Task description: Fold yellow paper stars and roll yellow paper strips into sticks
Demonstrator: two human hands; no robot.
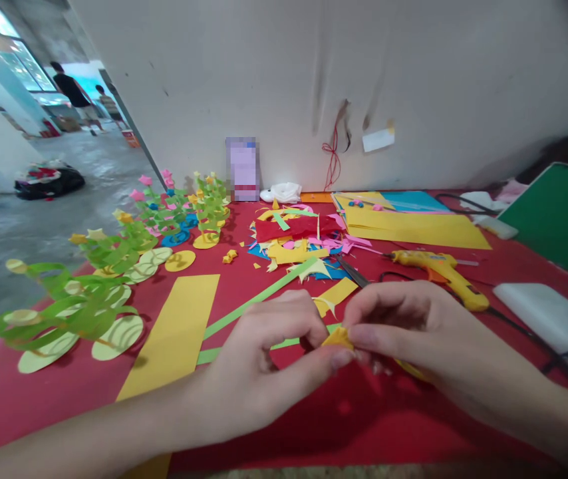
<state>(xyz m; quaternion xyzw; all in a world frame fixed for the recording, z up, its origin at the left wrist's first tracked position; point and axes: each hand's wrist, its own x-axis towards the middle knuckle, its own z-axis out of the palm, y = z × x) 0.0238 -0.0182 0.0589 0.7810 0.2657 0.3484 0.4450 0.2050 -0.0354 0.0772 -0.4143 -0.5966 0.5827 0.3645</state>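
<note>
My left hand (269, 359) and my right hand (414, 326) meet low over the red table (244, 266), both pinched on a small folded piece of yellow paper (338, 338). The fingers of both hands are curled and pressed together around it. A yellow strip trails from under my right hand. Just beyond my hands lie a green paper strip (259, 299) and a short yellow strip (336, 293).
A long yellow paper strip (174, 332) lies at left beside green paper plants (64, 309). Paper scraps (298, 239), scissors (354, 271), a yellow glue gun (443, 269) and stacked coloured sheets (414, 223) fill the middle and right. A green board (558, 219) stands far right. People stand far back left.
</note>
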